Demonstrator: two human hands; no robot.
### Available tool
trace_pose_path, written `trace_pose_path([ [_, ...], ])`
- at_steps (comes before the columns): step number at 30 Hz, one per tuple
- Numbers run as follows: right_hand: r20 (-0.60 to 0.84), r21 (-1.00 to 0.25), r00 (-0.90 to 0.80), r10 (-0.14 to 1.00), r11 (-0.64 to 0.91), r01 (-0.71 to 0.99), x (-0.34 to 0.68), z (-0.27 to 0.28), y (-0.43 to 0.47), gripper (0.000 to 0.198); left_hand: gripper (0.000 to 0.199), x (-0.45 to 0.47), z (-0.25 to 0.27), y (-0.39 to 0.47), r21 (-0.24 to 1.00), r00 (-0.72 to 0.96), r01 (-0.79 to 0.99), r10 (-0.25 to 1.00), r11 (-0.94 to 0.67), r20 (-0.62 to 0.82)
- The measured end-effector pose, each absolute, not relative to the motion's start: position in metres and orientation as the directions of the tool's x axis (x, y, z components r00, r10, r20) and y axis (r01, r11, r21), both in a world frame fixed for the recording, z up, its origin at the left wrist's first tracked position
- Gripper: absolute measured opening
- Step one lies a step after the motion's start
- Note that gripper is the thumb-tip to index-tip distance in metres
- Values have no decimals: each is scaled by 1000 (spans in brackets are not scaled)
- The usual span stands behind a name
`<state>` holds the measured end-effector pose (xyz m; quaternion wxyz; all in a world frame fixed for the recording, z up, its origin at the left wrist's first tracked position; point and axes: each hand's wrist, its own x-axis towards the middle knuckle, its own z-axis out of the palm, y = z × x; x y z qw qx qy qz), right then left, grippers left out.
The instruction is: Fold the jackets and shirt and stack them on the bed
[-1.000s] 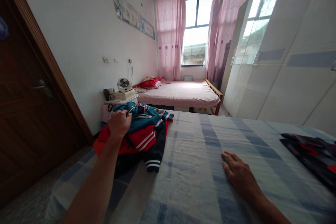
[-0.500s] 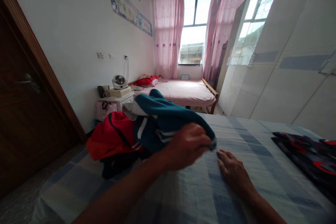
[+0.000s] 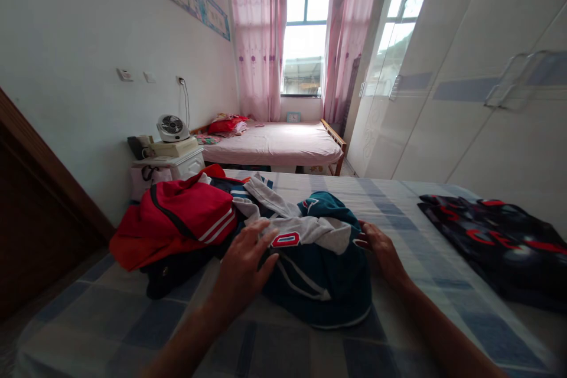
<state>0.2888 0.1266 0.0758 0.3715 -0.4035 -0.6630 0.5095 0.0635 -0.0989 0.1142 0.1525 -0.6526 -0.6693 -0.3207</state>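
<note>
by one teal garment [image 3: 325, 266]: one left hand [image 3: 248, 255], one right hand [image 3: 381, 249], both loosely spread

And over on the white cabinet [image 3: 194, 160], a small fan [image 3: 172, 127] is perching on a cream box [image 3: 175, 147], with a dark object [image 3: 139, 145] standing at the surface's left edge! Across on the pink bed [image 3: 283, 146], a red bundle [image 3: 227, 124] is lying by the left edge, a pale-blue frame [image 3: 293, 118] is standing at the far edge, and pink curtains [image 3: 259, 41] are flanking the bright window [image 3: 305, 41].

both hands [image 3: 245, 257] flank a crumpled teal-and-grey garment [image 3: 330, 271] on a checked bedsheet [image 3: 283, 351].
</note>
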Motion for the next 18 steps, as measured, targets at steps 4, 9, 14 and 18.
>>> trace_pose_path([
  [4, 8, -996, -513, 858, 55, 76, 280, 99, 128, 55, 69, 38, 108, -87, 184, -117, 982, 874, 32, 472],
  [9, -98, -981, -523, 847, 6, 194, 257, 112, 130, 34, 30, 47, 106, -67, 234, -131, 972, 902, 34, 412],
  [14, 24, -973, -475, 880, -89, -213, 268, 135, 135, 20, 26, 39, 132, -75, 529, -279, 848, 820, -35, 500],
  [18, 241, -874, -209, 948, 118, -472, 303, 174, 144, 13, 23, 34, 161, -86, 534, -355, 845, 717, -28, 600],
])
